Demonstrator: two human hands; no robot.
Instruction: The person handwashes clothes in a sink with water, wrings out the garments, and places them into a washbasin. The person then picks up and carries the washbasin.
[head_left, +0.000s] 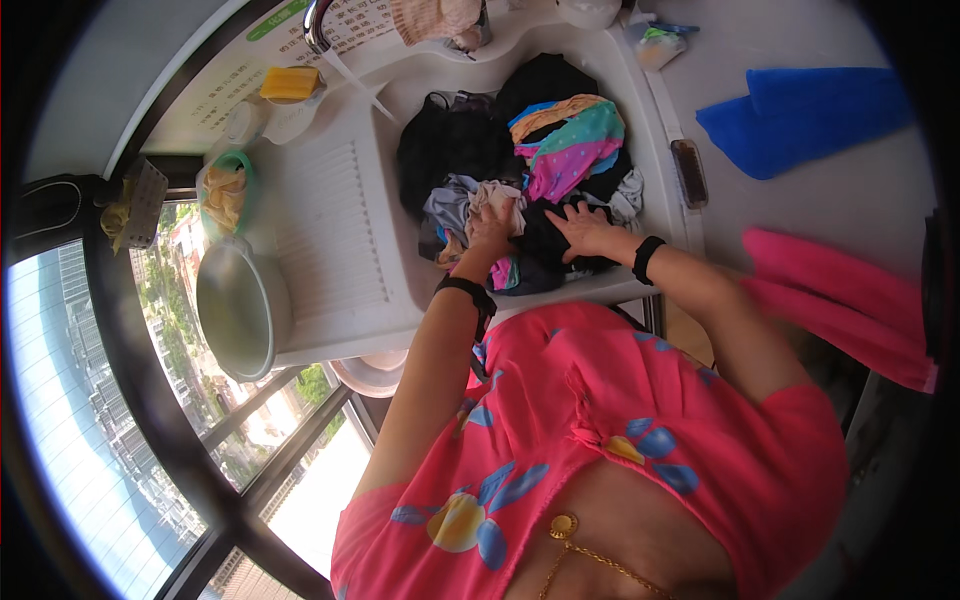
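Observation:
A heap of clothes lies in the white sink basin (649, 165), with black garments (457, 146), a multicoloured dotted cloth (574, 150) and a grey cloth (448, 201). My left hand (493, 229) rests on a pale beige cloth (499, 196) at the near side of the heap, its fingers partly sunk in the folds. To its right, my right hand (585, 231) presses on black fabric with its fingers spread. Water runs from the chrome faucet (316, 30) at the basin's far left corner.
Left of the basin is a ribbed washboard (337, 217), with a yellow soap bar (289, 82) behind it. A grey-green tub (244, 307) and a green basket (244, 169) stand by the window. On the right are a brush (689, 174), a blue cloth (810, 116) and a pink towel (832, 292).

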